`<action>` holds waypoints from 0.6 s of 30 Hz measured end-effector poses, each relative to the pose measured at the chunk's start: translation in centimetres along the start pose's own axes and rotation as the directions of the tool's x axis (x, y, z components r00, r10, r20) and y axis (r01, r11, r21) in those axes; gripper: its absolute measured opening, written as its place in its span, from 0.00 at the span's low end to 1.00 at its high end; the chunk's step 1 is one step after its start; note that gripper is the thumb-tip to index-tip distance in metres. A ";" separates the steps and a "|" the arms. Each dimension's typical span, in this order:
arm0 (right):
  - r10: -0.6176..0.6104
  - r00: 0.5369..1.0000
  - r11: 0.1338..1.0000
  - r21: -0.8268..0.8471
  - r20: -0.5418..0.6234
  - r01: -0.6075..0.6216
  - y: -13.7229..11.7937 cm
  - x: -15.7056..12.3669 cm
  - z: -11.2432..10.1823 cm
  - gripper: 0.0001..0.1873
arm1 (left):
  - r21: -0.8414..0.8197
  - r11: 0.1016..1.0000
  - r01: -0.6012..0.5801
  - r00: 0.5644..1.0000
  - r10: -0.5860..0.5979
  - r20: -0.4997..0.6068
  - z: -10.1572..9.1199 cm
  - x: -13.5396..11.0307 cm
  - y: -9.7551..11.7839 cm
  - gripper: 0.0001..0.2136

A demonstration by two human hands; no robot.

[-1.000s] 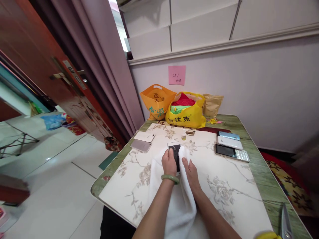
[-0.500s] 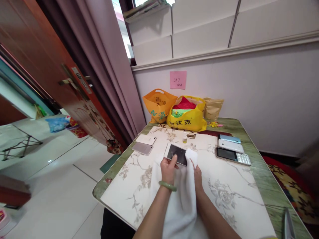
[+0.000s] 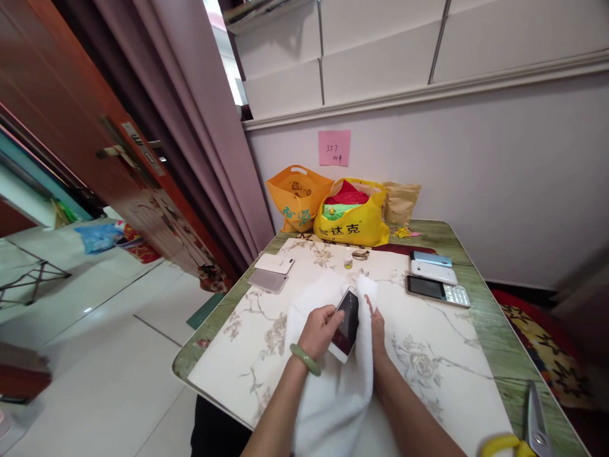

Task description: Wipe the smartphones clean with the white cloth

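Note:
My left hand [image 3: 322, 330], with a green bangle [image 3: 305, 359] at its wrist, grips a white smartphone [image 3: 349, 320] with a dark screen. Its thumb lies on the glass, and the phone is tilted with its top edge up. A white towel [image 3: 328, 406] hangs beneath the phone and along its right side. My right hand [image 3: 375, 327] is closed on the towel's raised edge, beside the phone; most of its fingers are hidden behind the cloth. The towel drapes down over the near part of the table between my forearms.
Two phones [image 3: 269, 280] lie on the left of the floral mat [image 3: 228, 355]. A keypad phone [image 3: 438, 291], a white phone [image 3: 434, 271] and a blue phone [image 3: 431, 258] lie right. Behind stand a small bottle [image 3: 348, 261], an orange bag [image 3: 297, 200] and a yellow bag [image 3: 352, 222]. Yellow-handled scissors [image 3: 533, 425] lie near right.
The phone has turned from lying crosswise to standing lengthwise, and my left hand has turned with it. More towel shows to the left of the phone. The view has shifted slightly, bringing the scissors' handle in.

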State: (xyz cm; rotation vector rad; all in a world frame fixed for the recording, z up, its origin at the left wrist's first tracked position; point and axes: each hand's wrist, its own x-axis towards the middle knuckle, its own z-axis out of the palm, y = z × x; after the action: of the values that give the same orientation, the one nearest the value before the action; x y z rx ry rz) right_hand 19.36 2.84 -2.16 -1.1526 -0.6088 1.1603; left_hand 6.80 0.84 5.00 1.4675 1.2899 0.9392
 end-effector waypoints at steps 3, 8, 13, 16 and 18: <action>0.092 0.996 0.994 0.062 0.017 -0.093 -0.5 -0.5 0.1 0.29 | 0.104 0.992 -0.065 0.991 0.076 -0.108 1.3 0.0 -0.1 0.21; 0.003 0.999 0.994 -0.109 0.045 0.001 -1.4 -1.2 0.3 0.31 | 0.192 0.979 -0.068 0.959 0.117 -0.258 2.4 0.1 -0.6 0.20; -0.041 0.988 0.978 -0.195 0.148 0.070 -1.7 -1.8 0.5 0.31 | 0.222 0.974 -0.046 0.897 0.139 -0.421 3.1 0.9 -0.4 0.18; -0.018 0.979 0.970 -0.235 0.203 0.066 -1.4 -2.0 0.7 0.32 | 0.187 0.980 -0.063 0.857 0.149 -0.493 3.2 1.7 -0.3 0.18; -0.021 0.976 0.962 -0.263 0.216 0.079 -1.2 -2.2 0.9 0.32 | 0.133 0.989 -0.066 0.835 0.127 -0.536 3.2 2.3 -0.6 0.18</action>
State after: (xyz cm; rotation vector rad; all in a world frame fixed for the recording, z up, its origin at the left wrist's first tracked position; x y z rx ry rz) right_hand 18.34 1.20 -0.43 -1.2431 -0.9801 1.1900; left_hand 10.04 2.61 3.50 1.4064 1.7072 1.4465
